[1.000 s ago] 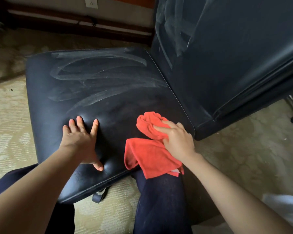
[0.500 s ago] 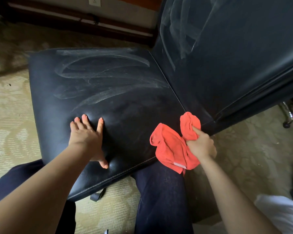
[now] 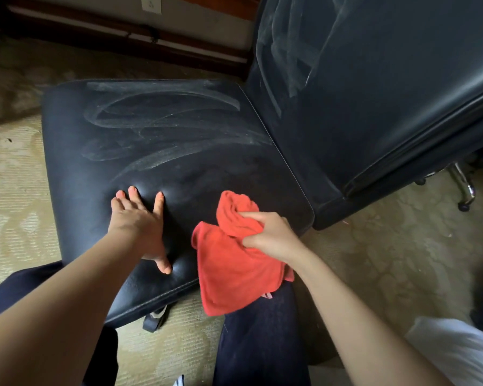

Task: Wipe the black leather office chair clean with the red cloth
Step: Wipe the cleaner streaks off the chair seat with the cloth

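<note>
Right hand, fingers pinching crumpled red cloth, swings back to front edge of black leather chair seat; left hand stays flat, fingers spread. Far-side streaks unwiped.

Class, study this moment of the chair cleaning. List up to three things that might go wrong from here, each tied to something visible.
1. The red cloth is bunched in the right hand and half hangs off the seat edge, so little fabric may touch the leather.
2. Pale streaks on the seat and backrest could be smeared rather than lifted.
3. The left hand presses flat on the seat and may leave prints.
</note>
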Demonstrator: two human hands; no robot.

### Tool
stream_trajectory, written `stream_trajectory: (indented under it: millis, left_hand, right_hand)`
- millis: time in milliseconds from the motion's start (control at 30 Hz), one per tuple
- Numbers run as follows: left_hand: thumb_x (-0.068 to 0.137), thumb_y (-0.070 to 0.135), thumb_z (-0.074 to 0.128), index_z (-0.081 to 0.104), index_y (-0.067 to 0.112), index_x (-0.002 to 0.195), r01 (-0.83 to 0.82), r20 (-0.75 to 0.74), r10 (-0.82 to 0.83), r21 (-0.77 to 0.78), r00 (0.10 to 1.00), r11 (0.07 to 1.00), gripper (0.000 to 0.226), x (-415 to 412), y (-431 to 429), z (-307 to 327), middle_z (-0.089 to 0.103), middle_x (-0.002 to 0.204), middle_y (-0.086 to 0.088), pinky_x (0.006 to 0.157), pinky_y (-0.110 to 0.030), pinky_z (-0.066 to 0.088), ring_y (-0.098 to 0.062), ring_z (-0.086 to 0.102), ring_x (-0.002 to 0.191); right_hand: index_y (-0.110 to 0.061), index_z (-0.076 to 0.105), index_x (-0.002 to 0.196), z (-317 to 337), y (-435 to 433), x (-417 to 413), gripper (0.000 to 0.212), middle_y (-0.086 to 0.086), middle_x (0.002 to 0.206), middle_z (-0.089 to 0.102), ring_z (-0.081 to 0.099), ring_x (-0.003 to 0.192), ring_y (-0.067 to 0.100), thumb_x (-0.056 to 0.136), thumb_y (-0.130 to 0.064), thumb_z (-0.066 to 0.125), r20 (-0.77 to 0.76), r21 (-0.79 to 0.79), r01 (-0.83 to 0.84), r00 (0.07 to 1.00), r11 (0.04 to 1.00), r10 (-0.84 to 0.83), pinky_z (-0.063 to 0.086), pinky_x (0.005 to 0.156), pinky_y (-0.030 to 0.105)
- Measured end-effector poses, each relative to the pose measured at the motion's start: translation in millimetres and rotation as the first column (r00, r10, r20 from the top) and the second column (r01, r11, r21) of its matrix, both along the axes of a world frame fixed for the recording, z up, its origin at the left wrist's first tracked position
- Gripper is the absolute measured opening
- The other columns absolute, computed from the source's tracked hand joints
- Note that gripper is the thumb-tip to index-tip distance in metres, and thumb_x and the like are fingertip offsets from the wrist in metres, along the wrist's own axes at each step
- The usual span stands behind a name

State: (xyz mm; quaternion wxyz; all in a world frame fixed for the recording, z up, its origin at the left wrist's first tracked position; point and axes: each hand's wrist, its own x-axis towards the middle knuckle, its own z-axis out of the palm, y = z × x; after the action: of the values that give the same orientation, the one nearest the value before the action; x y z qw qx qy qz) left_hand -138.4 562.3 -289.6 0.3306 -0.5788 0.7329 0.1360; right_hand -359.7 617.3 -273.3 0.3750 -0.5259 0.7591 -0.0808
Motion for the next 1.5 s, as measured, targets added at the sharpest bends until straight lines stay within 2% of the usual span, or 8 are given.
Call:
stream_trajectory:
  millis: [200,300,367,500,667,1000,1233,1500]
  left_hand:
    - [0.046,0.078,0.073,-0.022,0.011,0.148,-0.007,-0.006,0.007,0.000,1.000,1.000,0.154,-1.2,-1.0,-3.8,-0.010,0.150,-0.039,0.116,-0.049,0.009,-0.053,0.001,0.141]
    - [0.049,0.078,0.072,0.002,0.010,0.152,-0.002,0.008,0.002,0.027,1.000,1.000,0.142,-1.7,-2.5,-5.8,-0.011,0.149,-0.039,0.116,-0.050,0.007,-0.054,0.000,0.140]
    - [0.050,0.078,0.071,0.013,0.009,0.152,0.001,0.013,-0.001,0.039,1.000,0.999,0.135,-1.0,-3.6,-7.1,-0.013,0.149,-0.039,0.117,-0.050,0.006,-0.054,-0.001,0.140]
    - [0.048,0.078,0.072,-0.008,0.009,0.151,0.013,-0.006,-0.013,0.015,1.000,1.000,0.147,0.5,-3.5,-11.2,-0.012,0.149,-0.041,0.117,-0.051,0.007,-0.055,0.000,0.140]
    - [0.046,0.085,0.065,-0.025,0.010,0.146,0.047,-0.013,-0.047,-0.043,0.999,0.998,0.154,6.0,-1.1,-16.0,-0.009,0.150,-0.039,0.116,-0.049,0.009,-0.053,0.003,0.141]
    - [0.045,0.095,0.051,-0.029,0.016,0.145,0.105,0.031,-0.102,-0.092,0.994,0.990,0.150,10.9,2.3,-17.0,-0.007,0.154,-0.031,0.114,-0.057,0.006,-0.047,0.004,0.143]
    - [0.047,0.096,0.046,-0.030,0.018,0.145,0.104,0.033,-0.101,-0.114,0.994,0.988,0.146,10.2,8.0,-18.2,-0.008,0.155,-0.028,0.113,-0.061,0.006,-0.044,0.002,0.144]
    - [0.049,0.092,0.053,-0.022,0.016,0.148,0.062,0.038,-0.058,-0.120,0.998,0.991,0.146,-2.1,12.1,-13.0,-0.002,0.153,-0.034,0.110,-0.063,0.002,-0.046,0.008,0.143]
  right_hand:
    - [-0.025,0.065,0.121,-20.0,-0.9,50.5,0.066,-0.009,0.103,0.071,0.064,0.094,0.003,0.055,-0.020,0.063,0.354,-0.157,0.159,0.930,0.975,-0.095,0.049,0.085,0.019]
    - [-0.039,0.053,0.132,-23.3,-7.2,70.7,0.068,-0.010,0.132,0.057,0.053,0.118,0.018,0.070,-0.012,0.063,0.088,-0.353,-0.121,0.983,0.928,0.161,0.045,0.095,0.029]
    - [-0.047,0.041,0.138,-20.7,-17.6,76.6,0.072,-0.010,0.147,0.035,0.037,0.125,0.023,0.078,-0.009,0.058,-0.142,-0.309,-0.383,0.924,0.871,0.356,0.042,0.092,0.036]
    - [-0.049,0.040,0.136,-18.1,-44.9,72.6,0.065,-0.009,0.149,0.024,0.031,0.120,0.028,0.087,-0.009,0.052,-0.427,-0.185,-0.599,0.763,0.779,0.485,0.038,0.071,0.033]
    - [-0.050,0.038,0.137,-22.6,-80.3,49.0,0.063,-0.009,0.147,0.030,0.034,0.119,0.028,0.092,-0.007,0.045,-0.582,-0.137,-0.652,0.662,0.746,0.472,0.034,0.066,0.031]
    - [-0.044,0.028,0.144,-17.9,-136.7,-23.6,0.065,0.000,0.143,0.037,0.035,0.125,0.032,0.091,-0.016,0.052,-0.589,-0.059,-0.299,0.781,0.953,0.209,0.041,0.089,0.041]
    - [-0.038,0.016,0.149,-13.8,-137.1,-72.6,0.071,0.010,0.142,0.041,0.043,0.128,0.036,0.090,-0.032,0.055,-0.536,0.046,0.070,0.844,0.996,-0.034,0.038,0.099,0.043]
    - [-0.037,0.021,0.149,-7.2,-100.4,-62.4,0.071,0.009,0.145,0.037,0.043,0.129,0.032,0.087,-0.016,0.050,-0.469,0.053,0.022,0.883,0.998,0.005,0.041,0.095,0.039]
